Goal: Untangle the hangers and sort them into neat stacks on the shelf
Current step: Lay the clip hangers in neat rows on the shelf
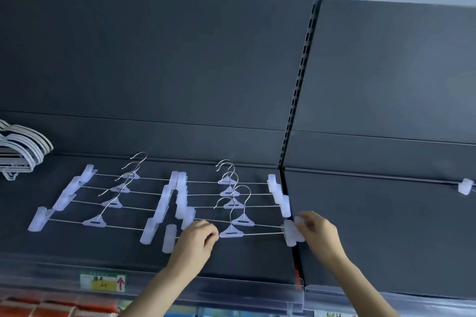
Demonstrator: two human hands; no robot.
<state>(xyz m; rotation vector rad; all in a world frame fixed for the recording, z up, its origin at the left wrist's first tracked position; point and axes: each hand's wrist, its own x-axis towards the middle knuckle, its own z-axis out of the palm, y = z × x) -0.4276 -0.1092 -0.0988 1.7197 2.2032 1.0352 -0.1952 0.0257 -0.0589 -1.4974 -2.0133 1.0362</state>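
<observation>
**Lining up the front hanger**

The left hand (197, 238) is pinching the wire bar of the front clip hanger (231, 231). The right hand (318, 230), fingers curled, is gripping its end clip (292, 235), likely squaring it with the right row (229, 192) lying on the shelf (360, 226), beside the left row (113, 203).

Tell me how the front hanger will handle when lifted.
Probably light: the front hanger is just a thin wire bar with translucent plastic clips. Likely stiff: the bar looks straight between the left hand and right hand. Its hook may snag, since it crosses the hangers behind.
</observation>
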